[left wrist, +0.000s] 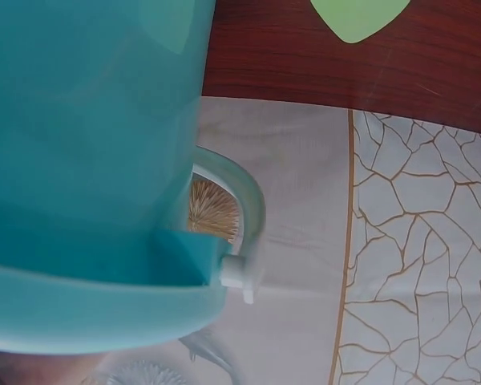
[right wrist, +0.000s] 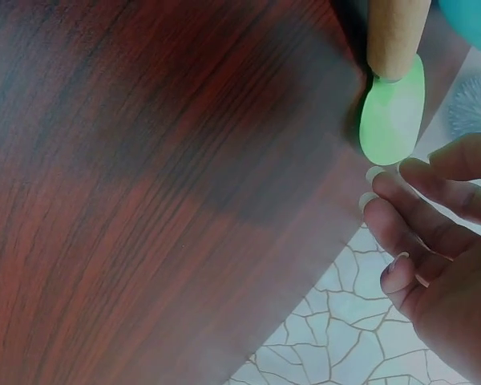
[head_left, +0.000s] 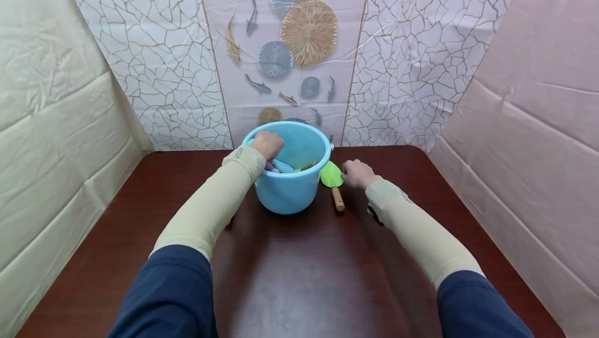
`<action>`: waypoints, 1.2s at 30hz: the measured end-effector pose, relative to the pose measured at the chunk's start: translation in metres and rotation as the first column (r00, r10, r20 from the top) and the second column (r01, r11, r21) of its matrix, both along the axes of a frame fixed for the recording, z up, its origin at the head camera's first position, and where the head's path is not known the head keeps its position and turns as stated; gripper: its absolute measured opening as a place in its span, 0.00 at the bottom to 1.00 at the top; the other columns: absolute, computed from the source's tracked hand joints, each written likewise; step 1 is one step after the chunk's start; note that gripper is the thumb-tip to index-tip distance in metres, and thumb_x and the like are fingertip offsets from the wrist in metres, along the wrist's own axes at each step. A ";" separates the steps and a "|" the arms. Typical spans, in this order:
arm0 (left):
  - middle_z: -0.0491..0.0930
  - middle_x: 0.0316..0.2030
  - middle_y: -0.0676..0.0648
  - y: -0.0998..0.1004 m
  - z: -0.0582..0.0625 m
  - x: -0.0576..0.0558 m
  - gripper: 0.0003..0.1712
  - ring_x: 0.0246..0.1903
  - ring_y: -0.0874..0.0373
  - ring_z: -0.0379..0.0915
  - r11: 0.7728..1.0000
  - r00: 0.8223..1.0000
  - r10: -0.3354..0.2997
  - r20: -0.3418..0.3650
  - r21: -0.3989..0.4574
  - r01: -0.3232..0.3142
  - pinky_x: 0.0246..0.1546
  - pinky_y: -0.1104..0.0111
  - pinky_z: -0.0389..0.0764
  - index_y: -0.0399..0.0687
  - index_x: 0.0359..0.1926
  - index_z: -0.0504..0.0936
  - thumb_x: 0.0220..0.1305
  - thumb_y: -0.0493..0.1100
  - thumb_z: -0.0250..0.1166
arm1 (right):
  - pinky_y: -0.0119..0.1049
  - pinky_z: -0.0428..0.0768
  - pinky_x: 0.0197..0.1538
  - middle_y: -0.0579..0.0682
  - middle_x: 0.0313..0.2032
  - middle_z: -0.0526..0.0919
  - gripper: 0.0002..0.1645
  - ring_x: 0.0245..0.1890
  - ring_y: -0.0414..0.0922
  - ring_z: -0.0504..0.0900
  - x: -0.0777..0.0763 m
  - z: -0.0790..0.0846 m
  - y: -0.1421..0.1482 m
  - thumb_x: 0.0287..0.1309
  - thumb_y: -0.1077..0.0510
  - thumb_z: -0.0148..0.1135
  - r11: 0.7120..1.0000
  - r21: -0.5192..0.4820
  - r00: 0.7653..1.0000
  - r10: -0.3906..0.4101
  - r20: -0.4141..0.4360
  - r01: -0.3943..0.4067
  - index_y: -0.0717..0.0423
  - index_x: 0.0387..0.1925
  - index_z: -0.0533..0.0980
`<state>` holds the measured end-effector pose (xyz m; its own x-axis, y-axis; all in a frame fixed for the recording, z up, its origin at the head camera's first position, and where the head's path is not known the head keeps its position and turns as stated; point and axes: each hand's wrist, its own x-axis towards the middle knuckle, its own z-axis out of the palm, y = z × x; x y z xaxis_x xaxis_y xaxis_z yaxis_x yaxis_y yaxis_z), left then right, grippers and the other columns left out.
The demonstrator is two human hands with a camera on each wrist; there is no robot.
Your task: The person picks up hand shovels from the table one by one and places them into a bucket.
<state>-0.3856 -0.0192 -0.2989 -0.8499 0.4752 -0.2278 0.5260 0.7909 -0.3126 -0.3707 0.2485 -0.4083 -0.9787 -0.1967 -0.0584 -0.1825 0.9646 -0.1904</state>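
A light blue bucket (head_left: 287, 192) stands upright at the back of the table. My left hand (head_left: 269, 144) is over its left rim with the wrist just outside; in the left wrist view a bit of the hand (left wrist: 44, 369) shows beyond the rim. Its fingers are hidden, so I cannot tell what they grip. Below it inside the bucket lie a light blue piece (head_left: 283, 166) and a purple piece (head_left: 270, 167). Right of the bucket lies a trowel (head_left: 331, 176) with a green blade and wooden handle. My right hand (head_left: 359, 174) is beside its blade, fingers loosely bent (right wrist: 401, 228), holding nothing.
Left of the bucket, mostly behind my left arm, a brown piece (head_left: 229, 223) lies on the table. A pointed green shape (left wrist: 361, 16) shows on the table in the left wrist view. The bucket's handle (left wrist: 252, 200) hangs from a white pivot. Patterned cloth walls (head_left: 402, 67) border the dark wooden table (head_left: 299, 286).
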 end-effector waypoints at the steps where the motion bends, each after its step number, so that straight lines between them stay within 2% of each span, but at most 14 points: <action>1: 0.72 0.26 0.49 0.001 -0.001 0.000 0.17 0.29 0.56 0.63 1.000 1.000 0.006 0.005 -0.006 -0.006 0.34 0.63 0.75 0.47 0.26 0.74 0.59 0.51 0.69 | 0.33 0.59 0.21 0.45 0.13 0.57 0.16 0.14 0.40 0.56 0.000 0.000 -0.001 0.63 0.62 0.48 1.000 -0.002 1.000 -0.003 -0.001 0.003 0.55 0.18 0.64; 4: 0.74 0.28 0.49 0.003 -0.002 -0.001 0.12 0.29 0.56 0.64 1.000 1.000 0.016 0.009 -0.017 -0.016 0.36 0.63 0.76 0.46 0.29 0.77 0.61 0.48 0.67 | 0.33 0.60 0.21 0.45 0.13 0.58 0.16 0.14 0.40 0.57 0.001 0.002 -0.003 0.63 0.63 0.48 1.000 -0.009 1.000 -0.011 0.009 0.011 0.55 0.17 0.64; 11: 0.75 0.29 0.48 0.004 -0.001 -0.001 0.16 0.30 0.55 0.65 1.000 1.000 0.017 -0.002 -0.026 -0.017 0.39 0.61 0.78 0.46 0.31 0.78 0.57 0.53 0.69 | 0.33 0.63 0.22 0.46 0.14 0.61 0.18 0.15 0.41 0.61 0.002 0.005 -0.007 0.60 0.62 0.47 0.998 -0.061 1.000 0.004 0.021 -0.003 0.52 0.15 0.63; 14: 0.74 0.29 0.48 0.004 0.001 0.000 0.15 0.30 0.55 0.65 1.000 1.000 0.004 0.006 -0.010 -0.004 0.36 0.62 0.77 0.47 0.29 0.76 0.58 0.51 0.69 | 0.34 0.64 0.23 0.46 0.15 0.63 0.16 0.16 0.42 0.63 0.003 0.007 -0.007 0.61 0.62 0.47 0.998 -0.062 1.000 0.001 0.015 0.000 0.53 0.16 0.65; 18: 0.70 0.23 0.50 0.000 0.003 0.001 0.22 0.27 0.56 0.61 1.000 1.000 -0.017 0.008 0.025 0.017 0.28 0.65 0.69 0.48 0.22 0.70 0.54 0.55 0.71 | 0.34 0.65 0.24 0.47 0.17 0.64 0.13 0.17 0.42 0.64 0.006 0.007 -0.008 0.63 0.61 0.47 0.999 -0.049 1.000 -0.013 0.025 0.014 0.56 0.22 0.67; 22: 0.64 0.20 0.51 -0.005 0.003 0.005 0.26 0.25 0.56 0.58 0.999 0.999 -0.040 0.007 0.037 0.040 0.27 0.66 0.62 0.50 0.19 0.66 0.51 0.58 0.72 | 0.34 0.64 0.24 0.47 0.18 0.64 0.10 0.18 0.42 0.64 0.009 0.007 -0.011 0.64 0.59 0.47 0.999 -0.039 0.999 -0.015 0.047 0.017 0.57 0.27 0.69; 29: 0.63 0.18 0.52 -0.010 0.007 0.013 0.27 0.24 0.57 0.58 0.994 0.996 -0.083 -0.037 0.075 0.085 0.27 0.66 0.63 0.50 0.19 0.66 0.49 0.59 0.73 | 0.35 0.67 0.25 0.47 0.17 0.67 0.16 0.19 0.43 0.68 0.012 0.007 -0.018 0.65 0.52 0.51 0.999 -0.001 0.993 -0.052 0.107 0.052 0.55 0.23 0.70; 32: 0.69 0.19 0.51 -0.008 0.011 0.014 0.22 0.25 0.56 0.61 0.994 0.995 -0.085 -0.051 0.069 0.089 0.30 0.64 0.70 0.49 0.21 0.71 0.52 0.55 0.72 | 0.36 0.69 0.26 0.47 0.19 0.69 0.19 0.20 0.43 0.71 0.016 0.007 -0.021 0.65 0.47 0.53 0.997 0.020 0.986 -0.081 0.148 0.079 0.54 0.23 0.71; 34: 0.76 0.25 0.50 -0.007 0.014 0.013 0.15 0.29 0.54 0.67 0.995 0.996 -0.076 -0.055 0.061 0.080 0.38 0.61 0.74 0.48 0.26 0.76 0.57 0.52 0.69 | 0.37 0.71 0.26 0.48 0.21 0.72 0.20 0.22 0.44 0.73 0.019 0.006 -0.023 0.64 0.44 0.54 0.995 0.038 0.980 -0.099 0.171 0.094 0.53 0.24 0.71; 36: 0.81 0.34 0.47 -0.006 0.017 0.010 0.12 0.38 0.51 0.72 0.996 0.996 -0.061 -0.062 0.065 0.065 0.48 0.58 0.73 0.47 0.32 0.79 0.60 0.51 0.65 | 0.38 0.72 0.26 0.50 0.22 0.75 0.22 0.22 0.45 0.75 0.022 0.004 -0.025 0.63 0.41 0.55 0.993 0.051 0.973 -0.116 0.201 0.107 0.54 0.24 0.75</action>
